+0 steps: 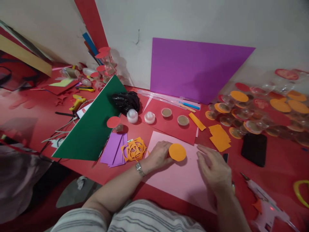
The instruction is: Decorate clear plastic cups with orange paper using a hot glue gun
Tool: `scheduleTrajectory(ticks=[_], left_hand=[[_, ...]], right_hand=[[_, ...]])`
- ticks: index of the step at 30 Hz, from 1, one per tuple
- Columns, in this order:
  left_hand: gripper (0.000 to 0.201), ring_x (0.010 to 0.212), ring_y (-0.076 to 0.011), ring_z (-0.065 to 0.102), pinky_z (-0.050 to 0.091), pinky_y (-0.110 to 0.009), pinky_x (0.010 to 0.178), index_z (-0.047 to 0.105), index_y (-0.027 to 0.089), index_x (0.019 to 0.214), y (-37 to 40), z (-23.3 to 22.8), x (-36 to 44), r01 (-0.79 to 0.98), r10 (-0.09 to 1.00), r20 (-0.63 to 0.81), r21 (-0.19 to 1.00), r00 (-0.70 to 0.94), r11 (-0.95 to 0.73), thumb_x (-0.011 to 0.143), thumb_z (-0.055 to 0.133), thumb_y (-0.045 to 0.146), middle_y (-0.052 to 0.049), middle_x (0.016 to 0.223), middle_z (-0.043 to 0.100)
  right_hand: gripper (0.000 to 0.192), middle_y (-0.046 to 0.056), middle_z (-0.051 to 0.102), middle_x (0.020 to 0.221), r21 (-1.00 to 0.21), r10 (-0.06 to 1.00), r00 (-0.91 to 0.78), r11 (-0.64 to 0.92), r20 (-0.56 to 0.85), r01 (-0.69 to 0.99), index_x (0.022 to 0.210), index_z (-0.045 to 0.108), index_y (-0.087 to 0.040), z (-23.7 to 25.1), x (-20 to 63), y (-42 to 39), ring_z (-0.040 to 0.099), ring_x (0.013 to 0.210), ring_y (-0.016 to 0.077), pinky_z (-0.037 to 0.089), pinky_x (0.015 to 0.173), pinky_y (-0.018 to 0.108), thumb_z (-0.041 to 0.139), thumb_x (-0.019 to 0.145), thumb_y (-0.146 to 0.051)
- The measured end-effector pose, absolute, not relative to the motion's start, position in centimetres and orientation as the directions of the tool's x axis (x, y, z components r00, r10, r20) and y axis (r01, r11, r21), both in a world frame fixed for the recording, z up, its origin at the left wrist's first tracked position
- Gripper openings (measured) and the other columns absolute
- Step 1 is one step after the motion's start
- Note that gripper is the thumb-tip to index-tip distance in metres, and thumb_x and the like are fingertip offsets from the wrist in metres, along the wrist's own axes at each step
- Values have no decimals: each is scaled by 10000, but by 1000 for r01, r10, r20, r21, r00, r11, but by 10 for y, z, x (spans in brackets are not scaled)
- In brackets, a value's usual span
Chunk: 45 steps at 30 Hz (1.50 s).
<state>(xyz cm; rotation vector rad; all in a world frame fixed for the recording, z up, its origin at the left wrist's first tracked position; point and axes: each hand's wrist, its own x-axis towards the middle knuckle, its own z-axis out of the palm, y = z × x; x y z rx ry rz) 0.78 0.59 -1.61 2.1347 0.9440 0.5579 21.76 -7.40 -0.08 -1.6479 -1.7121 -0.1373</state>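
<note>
My left hand, with a watch at its wrist, is closed at the edge of a round orange disc. What lies under the disc is hidden. To the right, my right hand hovers over or rests on the pink sheet, fingers apart and holding nothing. Beyond the hands, two clear plastic cups and two brown-topped round pieces stand in a row, most of them on a red sheet. Orange square scraps with round cutouts lie left of my left hand.
A green board leans at left beside purple cards and a black plastic bag. On the right are stacked disc-topped cups, orange cards, a black phone-like slab and a hot glue gun.
</note>
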Motion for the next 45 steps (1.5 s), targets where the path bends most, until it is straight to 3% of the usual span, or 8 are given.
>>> scheduleTrajectory(ticks=[7,21,27,32,37,45], left_hand=[[149,851,-223,658,487,-341,824,617,185,918,4,-22,7,455,749,82,749,657,-481,834,706,269,-72,924,719],[244,994,-243,662,527,-356,880,615,172,1095,2,-19,10,394,758,74,819,648,-417,869,681,238,-112,1095,704],[230,993,-249,665,527,-370,900,624,172,1055,2,-21,10,407,751,55,814,658,-415,873,706,288,-114,1110,706],[232,955,-242,667,529,-360,869,621,167,1065,0,-21,10,418,760,61,805,647,-420,877,690,283,-110,1063,713],[226,980,-244,670,519,-362,900,611,166,1065,-1,-20,9,432,749,54,789,661,-438,885,678,285,-114,1090,713],[217,935,-213,678,523,-327,888,588,177,1081,-4,-28,9,407,716,103,763,691,-503,927,626,325,-91,1036,715]], right_hand=[[369,80,768,1018,-435,780,205,95,592,895,1052,732,-199,33,232,-34,722,952,209,563,843,339,485,1014,-470],[384,85,776,990,-494,816,260,36,517,869,1000,752,-217,29,249,-6,726,894,229,551,794,352,494,965,-500],[354,91,769,1035,-515,843,292,-20,453,857,1017,735,-224,27,264,29,713,925,248,544,834,379,499,905,-463],[406,128,747,1061,-480,881,280,-69,381,874,1134,705,-172,10,275,82,695,919,249,539,862,396,477,883,-396],[390,153,716,1087,-402,896,264,-107,358,909,1119,703,-148,-11,282,134,648,1039,262,488,949,406,424,893,-302],[392,179,701,1047,-230,938,205,-142,278,963,1095,708,-110,-30,287,181,635,980,257,450,916,379,366,924,-195]])
